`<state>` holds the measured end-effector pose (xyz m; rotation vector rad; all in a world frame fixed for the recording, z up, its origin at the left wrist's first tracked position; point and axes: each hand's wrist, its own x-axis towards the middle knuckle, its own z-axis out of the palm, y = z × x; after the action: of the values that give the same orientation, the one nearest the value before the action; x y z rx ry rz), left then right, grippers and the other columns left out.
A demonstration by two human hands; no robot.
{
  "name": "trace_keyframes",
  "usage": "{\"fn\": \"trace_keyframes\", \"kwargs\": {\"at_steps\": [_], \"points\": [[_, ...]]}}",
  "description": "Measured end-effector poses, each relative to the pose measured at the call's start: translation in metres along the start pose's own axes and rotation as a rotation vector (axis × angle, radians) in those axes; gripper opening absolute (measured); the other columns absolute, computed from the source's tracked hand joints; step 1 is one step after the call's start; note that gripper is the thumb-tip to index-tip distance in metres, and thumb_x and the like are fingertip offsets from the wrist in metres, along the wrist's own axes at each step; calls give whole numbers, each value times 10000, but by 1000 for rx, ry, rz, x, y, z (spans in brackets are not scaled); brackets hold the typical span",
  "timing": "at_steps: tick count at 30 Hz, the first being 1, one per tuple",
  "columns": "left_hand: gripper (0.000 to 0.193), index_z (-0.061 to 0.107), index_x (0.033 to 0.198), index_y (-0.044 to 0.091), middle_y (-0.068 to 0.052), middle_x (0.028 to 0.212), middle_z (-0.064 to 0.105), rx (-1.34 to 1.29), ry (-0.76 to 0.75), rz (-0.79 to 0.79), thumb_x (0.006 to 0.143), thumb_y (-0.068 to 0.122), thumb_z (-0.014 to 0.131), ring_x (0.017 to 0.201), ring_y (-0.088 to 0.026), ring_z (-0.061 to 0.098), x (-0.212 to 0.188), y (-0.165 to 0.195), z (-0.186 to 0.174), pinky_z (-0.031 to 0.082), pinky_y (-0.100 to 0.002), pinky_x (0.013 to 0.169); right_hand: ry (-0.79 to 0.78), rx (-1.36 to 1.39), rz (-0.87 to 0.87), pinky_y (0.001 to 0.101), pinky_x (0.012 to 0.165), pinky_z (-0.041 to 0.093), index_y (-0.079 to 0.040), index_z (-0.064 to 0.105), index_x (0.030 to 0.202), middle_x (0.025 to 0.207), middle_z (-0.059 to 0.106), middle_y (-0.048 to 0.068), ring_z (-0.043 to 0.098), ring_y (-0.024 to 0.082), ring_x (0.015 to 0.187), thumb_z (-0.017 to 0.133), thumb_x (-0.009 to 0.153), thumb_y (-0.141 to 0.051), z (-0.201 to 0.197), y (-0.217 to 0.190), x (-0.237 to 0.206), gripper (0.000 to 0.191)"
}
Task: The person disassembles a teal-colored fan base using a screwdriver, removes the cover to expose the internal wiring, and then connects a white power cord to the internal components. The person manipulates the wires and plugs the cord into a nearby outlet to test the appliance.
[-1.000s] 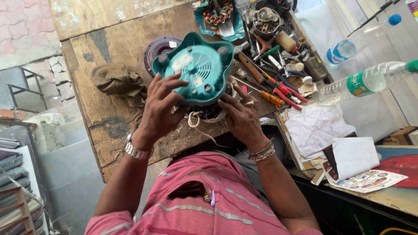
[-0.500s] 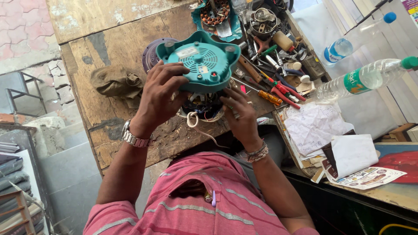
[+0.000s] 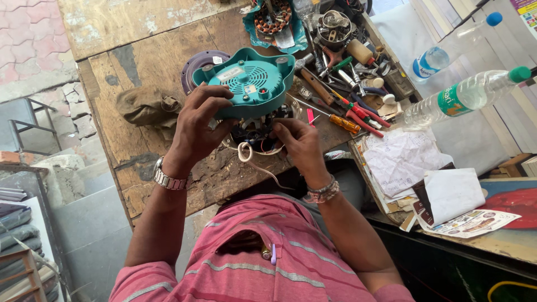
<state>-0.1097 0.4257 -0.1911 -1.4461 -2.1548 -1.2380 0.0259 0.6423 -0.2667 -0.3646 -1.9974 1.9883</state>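
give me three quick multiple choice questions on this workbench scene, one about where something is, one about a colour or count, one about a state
1. Where does the crumpled brown cloth lie?
A. on the wooden bench beside the left hand
B. on the papers
C. among the screwdrivers

2. What colour is the vented housing being held?
A. red
B. teal
C. white

3. How is the left hand engaged?
A. resting flat on the bench
B. holding a bottle
C. gripping the housing

Answers: 1 A, the cloth sits on bare wood next to that hand. 2 B, the plastic shell is teal. 3 C, its fingers wrap the shell's edge while the right hand works at the wiring below.
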Motion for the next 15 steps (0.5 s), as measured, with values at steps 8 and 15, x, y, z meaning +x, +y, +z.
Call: {"fn": "trace_keyframes", "kwargs": {"at_steps": [8, 15], "points": [[334, 644, 1083, 76, -74, 1265, 647, 68, -23, 70, 830, 103, 862, 1249, -299, 620, -3, 8, 1, 394, -580, 1211, 44, 100, 134, 205, 414, 382, 17, 713, 964, 701, 675, 22, 542, 55, 488, 732, 968, -172, 11, 3, -7, 190], [330, 644, 1100, 84, -59, 1256, 650, 94, -37, 146, 847, 141, 847, 1242, -292, 619, 1, 18, -2, 428, -526, 1160, 186, -457, -310, 258, 602, 502, -3, 750, 1023, 826, 694, 39, 624, 85, 675, 756, 929, -68, 0, -13, -13, 115]]}}
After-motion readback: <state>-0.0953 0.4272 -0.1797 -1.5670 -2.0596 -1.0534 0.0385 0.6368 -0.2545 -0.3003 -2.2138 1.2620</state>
